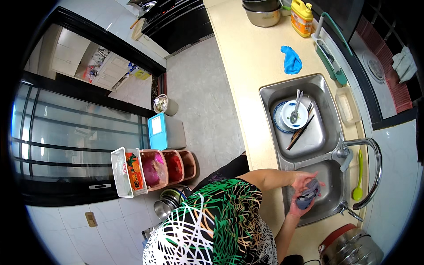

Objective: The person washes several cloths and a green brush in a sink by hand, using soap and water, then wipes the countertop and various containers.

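Observation:
Over the near basin of the steel double sink (289, 212), a wadded grey cloth (308, 194) is held between both hands. My left hand (300, 181) presses on its upper side in the head view, with some fingers spread past it. My right hand (300, 208) cups the cloth from the lower side. In the other basin, a white bowl (291, 114) with metal spoons (294, 114) in it stands on a blue-rimmed plate (279, 125), beside several chopsticks (301, 132).
A curved chrome faucet (377, 165) and a lime-green spoon (359, 175) are behind the sink. A blue cloth (292, 61), a yellow detergent jug (301, 18) and a metal pot (263, 18) sit on the counter. A red-rimmed steel vessel (351, 248) stands on the other side.

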A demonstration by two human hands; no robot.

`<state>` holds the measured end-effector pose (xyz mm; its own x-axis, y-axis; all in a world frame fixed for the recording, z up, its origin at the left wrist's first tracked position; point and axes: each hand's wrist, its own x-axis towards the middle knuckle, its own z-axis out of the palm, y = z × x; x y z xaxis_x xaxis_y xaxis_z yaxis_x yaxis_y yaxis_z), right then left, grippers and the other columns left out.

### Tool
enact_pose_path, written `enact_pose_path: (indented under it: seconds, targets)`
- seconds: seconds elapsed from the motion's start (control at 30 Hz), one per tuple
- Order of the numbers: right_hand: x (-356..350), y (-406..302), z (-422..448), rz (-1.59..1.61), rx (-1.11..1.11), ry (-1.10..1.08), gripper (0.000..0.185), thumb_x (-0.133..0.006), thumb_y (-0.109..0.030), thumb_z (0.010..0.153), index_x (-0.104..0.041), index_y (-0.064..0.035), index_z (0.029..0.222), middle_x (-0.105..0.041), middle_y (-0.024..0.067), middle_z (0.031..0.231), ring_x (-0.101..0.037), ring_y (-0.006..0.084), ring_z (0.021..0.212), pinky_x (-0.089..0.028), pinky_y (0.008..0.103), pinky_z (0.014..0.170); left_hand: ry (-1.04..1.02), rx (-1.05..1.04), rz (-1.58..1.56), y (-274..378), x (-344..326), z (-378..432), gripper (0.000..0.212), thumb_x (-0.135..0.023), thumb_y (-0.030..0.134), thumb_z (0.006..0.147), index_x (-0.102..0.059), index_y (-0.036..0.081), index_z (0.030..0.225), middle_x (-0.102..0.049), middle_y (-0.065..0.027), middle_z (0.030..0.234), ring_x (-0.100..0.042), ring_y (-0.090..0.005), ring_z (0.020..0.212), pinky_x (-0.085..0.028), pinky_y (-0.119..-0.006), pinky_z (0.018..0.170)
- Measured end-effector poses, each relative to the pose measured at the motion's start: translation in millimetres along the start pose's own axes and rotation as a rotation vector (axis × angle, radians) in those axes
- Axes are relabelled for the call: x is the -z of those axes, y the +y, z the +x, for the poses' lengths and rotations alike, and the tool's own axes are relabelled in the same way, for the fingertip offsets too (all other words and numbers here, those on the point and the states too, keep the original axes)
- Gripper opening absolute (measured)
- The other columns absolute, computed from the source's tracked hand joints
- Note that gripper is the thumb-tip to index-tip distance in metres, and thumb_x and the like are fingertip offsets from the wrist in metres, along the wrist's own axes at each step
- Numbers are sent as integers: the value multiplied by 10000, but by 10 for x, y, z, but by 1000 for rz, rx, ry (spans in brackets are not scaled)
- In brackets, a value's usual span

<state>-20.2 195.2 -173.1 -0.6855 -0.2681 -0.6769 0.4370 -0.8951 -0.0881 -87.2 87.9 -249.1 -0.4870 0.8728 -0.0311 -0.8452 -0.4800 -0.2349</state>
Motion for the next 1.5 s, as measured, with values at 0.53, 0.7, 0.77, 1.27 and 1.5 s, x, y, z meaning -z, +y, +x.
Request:
enact_pose_path:
  seconds: [0.53,0.7,0.77,1.27,1.5]
  targets:
    - [378,-134,99,-368,-295,301,212,-607,-235,830,-502,-103,959,-481,10,743,-450,130,571,-316,248,372,485,140,892,-100,352,462,293,-727,73,650,-586,93,905,-595,-52,802,-592,-195,639,-495,-360,539]
    - [709,-2,352,-894,79,618,178,-644,-191,783,-550,-99,903,-561,7,764,-517,133,586,-370,273,374,567,-24,1649,-167,260,617,343,-674,49,626,-643,63,967,-646,-129,861,-632,-268,743,-504,-375,651]
    - [873,45,561,-1089,235,653,217,-651,-199,780,-541,-88,931,-556,20,801,-514,141,627,-370,278,417,678,-78,1798,-186,279,604,334,-646,48,647,-658,59,981,-660,-171,893,-646,-312,797,-511,-392,693]
    - [886,260,853,-1516,511,679,514,-707,-256,757,-467,-11,1139,-519,111,1081,-497,202,937,-369,314,739,1299,-204,1722,-331,218,455,239,-454,27,788,-664,-6,898,-611,-256,990,-605,-402,927,-490,-458,816]
    - [699,278,677,-1551,666,620,652,-734,-282,746,-433,25,1236,-501,154,1211,-489,231,1081,-369,332,889,937,-21,1874,-110,-310,286,395,-501,300,836,-526,31,1125,-384,-265,1239,-432,-336,1131,-364,-408,955]
